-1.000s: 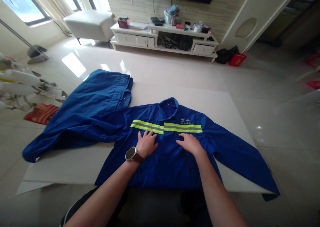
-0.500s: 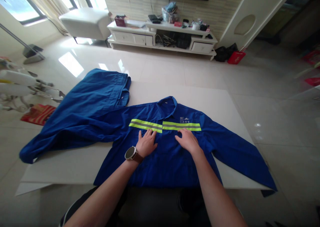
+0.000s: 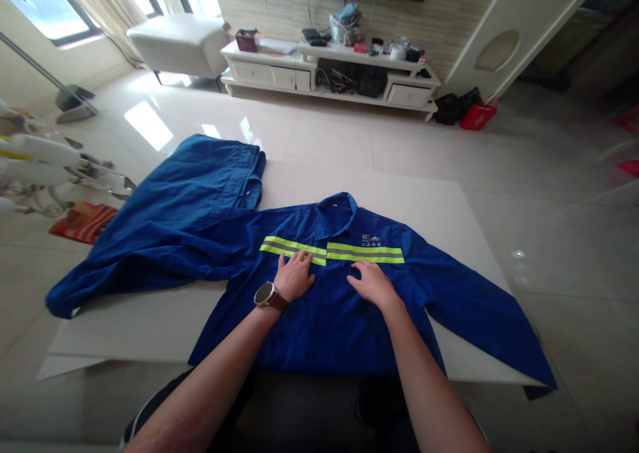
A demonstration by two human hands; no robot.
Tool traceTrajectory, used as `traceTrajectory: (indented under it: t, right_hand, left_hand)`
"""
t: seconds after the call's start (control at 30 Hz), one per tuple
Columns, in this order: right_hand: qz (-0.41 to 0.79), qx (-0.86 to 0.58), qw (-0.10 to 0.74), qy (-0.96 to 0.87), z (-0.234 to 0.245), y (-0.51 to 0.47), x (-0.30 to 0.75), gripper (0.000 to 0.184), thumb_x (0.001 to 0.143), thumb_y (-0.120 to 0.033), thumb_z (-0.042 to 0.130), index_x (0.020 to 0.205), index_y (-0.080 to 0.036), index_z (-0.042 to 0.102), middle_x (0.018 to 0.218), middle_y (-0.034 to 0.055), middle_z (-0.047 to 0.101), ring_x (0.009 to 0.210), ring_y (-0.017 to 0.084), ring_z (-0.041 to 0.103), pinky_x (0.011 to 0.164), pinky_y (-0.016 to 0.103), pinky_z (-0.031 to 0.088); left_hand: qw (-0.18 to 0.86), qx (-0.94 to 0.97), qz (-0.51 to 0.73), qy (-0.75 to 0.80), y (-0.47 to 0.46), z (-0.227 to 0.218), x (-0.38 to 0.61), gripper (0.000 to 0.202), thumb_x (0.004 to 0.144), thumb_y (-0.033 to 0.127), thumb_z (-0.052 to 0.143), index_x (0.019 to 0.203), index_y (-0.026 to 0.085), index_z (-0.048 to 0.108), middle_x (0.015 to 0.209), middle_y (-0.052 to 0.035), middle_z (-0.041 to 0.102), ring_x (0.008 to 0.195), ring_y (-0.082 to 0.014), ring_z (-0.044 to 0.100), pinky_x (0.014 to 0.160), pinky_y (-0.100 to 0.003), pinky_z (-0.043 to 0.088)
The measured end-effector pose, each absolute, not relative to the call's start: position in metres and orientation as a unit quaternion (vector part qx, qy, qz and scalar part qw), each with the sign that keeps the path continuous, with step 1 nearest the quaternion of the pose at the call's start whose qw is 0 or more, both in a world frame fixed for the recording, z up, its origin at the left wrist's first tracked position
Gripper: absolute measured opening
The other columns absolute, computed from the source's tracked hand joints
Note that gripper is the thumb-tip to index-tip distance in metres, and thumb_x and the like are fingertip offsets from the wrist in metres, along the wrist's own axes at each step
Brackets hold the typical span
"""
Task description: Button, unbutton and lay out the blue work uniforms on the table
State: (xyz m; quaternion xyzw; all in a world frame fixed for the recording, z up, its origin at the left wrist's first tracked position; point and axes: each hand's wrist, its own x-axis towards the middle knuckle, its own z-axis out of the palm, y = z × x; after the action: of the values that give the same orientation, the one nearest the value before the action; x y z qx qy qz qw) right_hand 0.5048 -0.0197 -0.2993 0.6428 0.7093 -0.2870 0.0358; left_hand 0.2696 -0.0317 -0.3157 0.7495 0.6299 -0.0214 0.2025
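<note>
A blue work jacket (image 3: 324, 320) lies front up across the table, its collar at the far side and its sleeves spread left and right. Yellow-green reflective strips (image 3: 364, 253) cross its chest. My left hand (image 3: 295, 277), with a watch (image 3: 265, 295) on the wrist, rests on the jacket at the lower edge of the left strip, fingers spread. Just below the right strip, my right hand (image 3: 372, 282) touches the cloth with fingers apart. Folded blue trousers (image 3: 200, 173) lie behind the jacket's left sleeve.
The white table (image 3: 419, 197) reaches beyond the jacket, whose right cuff hangs over its edge. A red striped bag (image 3: 82, 222) is at the left. Across the tiled floor stand a white TV cabinet (image 3: 259, 75), a white bench (image 3: 180, 44) and a red bag (image 3: 478, 116).
The view has shifted slightly, so everything sits a little farther right. Both hands stay on the jacket's chest, nearly unmoved.
</note>
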Motion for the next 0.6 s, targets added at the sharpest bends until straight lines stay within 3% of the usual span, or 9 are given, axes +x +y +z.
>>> traceTrajectory:
  t: [0.23,0.43,0.6]
  right_hand:
    - [-0.281,0.639,0.037,0.715,-0.301,-0.019,0.505,0.047,0.096,-0.039,0.057,0.138,-0.02,0.064,0.149,0.0087,0.057,0.137,0.028,0.05,0.114,0.039,0.041]
    - [-0.262,0.665,0.05,0.698,-0.305,-0.019,0.503,0.063,0.099,-0.045,0.051,0.157,-0.02,0.043,0.163,0.0094,0.042,0.151,0.031,0.032,0.119,0.052,0.034]
    - [-0.24,0.67,0.061,0.7,-0.314,-0.016,0.499,0.062,0.099,-0.048,0.05,0.154,-0.022,0.045,0.163,0.0094,0.041,0.148,0.032,0.034,0.115,0.055,0.036]
  left_hand:
    - [0.193,0.756,-0.017,0.626,-0.032,-0.315,0.27,0.046,0.094,0.032,0.056,0.139,0.025,0.056,0.149,-0.0117,0.055,0.138,-0.0302,0.051,0.126,-0.059,0.019]
    - [0.196,0.755,-0.01,0.626,-0.032,-0.316,0.269,0.048,0.093,0.03,0.055,0.141,0.027,0.055,0.15,-0.0097,0.055,0.14,-0.0291,0.049,0.126,-0.06,0.018]
    - [0.201,0.751,-0.001,0.629,-0.03,-0.319,0.268,0.049,0.093,0.031,0.056,0.142,0.027,0.055,0.151,-0.01,0.055,0.143,-0.0289,0.047,0.125,-0.062,0.02]
